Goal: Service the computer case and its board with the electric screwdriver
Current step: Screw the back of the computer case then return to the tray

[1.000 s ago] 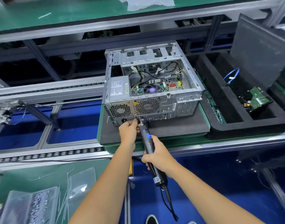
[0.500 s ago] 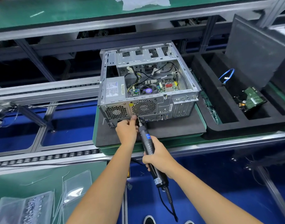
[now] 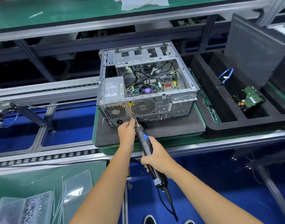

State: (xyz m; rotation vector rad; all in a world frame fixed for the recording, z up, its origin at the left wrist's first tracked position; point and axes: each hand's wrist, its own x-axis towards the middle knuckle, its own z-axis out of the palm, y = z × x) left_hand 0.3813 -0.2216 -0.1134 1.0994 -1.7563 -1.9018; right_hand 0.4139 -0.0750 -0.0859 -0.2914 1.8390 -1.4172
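An open silver computer case (image 3: 164, 107) lies on a black foam pad (image 3: 170, 126), its rear panel with two fan grilles facing me. Inside, the green board (image 3: 161, 88) shows with a fan and black cables. My right hand (image 3: 156, 157) grips the black electric screwdriver (image 3: 146, 146), whose bit points up at the lower edge of the rear panel between the two grilles. My left hand (image 3: 126, 131) pinches the bit near its tip, steadying it against the panel.
A black foam tray (image 3: 219, 109) to the right holds a blue cable (image 3: 225, 75) and a green drive board (image 3: 249, 99). Clear bags of screws (image 3: 25, 209) lie on the green bench at lower left. Conveyor rails (image 3: 41, 92) run along the left. The screwdriver's cord hangs below my right hand.
The bit tip and my left hand have shifted slightly up to the panel's lower edge. The view has drifted a little; the case itself has not moved.
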